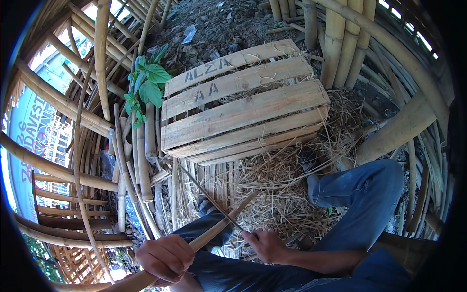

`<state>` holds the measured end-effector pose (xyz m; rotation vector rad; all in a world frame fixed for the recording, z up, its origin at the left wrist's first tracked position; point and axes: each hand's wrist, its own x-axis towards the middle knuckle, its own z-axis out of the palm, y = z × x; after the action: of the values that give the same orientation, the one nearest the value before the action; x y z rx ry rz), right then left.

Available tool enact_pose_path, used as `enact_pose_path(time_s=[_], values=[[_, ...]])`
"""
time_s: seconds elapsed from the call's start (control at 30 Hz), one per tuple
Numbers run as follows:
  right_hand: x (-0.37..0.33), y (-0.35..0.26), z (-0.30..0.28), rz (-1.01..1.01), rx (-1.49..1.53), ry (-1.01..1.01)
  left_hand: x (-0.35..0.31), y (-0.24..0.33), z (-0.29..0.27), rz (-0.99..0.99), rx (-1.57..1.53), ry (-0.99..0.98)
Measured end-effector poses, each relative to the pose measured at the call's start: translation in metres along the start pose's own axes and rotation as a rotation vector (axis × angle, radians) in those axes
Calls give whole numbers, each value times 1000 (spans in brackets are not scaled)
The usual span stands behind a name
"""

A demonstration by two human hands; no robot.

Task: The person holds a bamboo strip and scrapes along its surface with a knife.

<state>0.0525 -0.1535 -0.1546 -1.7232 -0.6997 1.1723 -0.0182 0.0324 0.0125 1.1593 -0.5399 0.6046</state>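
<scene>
Left hand (165, 258) knuckles-up around bamboo strip (211, 235), right hand (267, 246) on long knife (210, 198)

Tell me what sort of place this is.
Probably a makeshift bamboo workshop: bamboo poles stand around, what look like dry shavings lie underfoot, and the right hand holds a long blade.

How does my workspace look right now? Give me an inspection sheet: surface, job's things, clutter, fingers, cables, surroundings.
Surface: ground strewn with dry straw-like shavings
Job's things: bamboo piece, with a long thin blade crossing it; whether they touch is unclear
Clutter: slatted wooden crate ahead; upright bamboo lengths at left
Fingers: left fingers wrapped around the bamboo piece; right fingers closed on the blade's near end
Cables: nothing seen
Surroundings: leafy green plant; bamboo framework
</scene>
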Motion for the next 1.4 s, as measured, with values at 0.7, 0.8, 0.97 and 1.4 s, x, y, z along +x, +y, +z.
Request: enact_pose_path(time_s=[0.7, 0.8, 0.97, 1.4], values=[[6, 6, 0, 172, 8, -3, -2, 2, 4, 29, 83, 170], [9, 9, 1, 173, -2, 17, -2, 1, 4, 92, 106, 206], [9, 12, 2, 56, -83, 66, -3, 2, 5, 25, 132, 172], [8, 6, -8, 223, -137, 86, -3, 0, 7, 55, 97, 151]])
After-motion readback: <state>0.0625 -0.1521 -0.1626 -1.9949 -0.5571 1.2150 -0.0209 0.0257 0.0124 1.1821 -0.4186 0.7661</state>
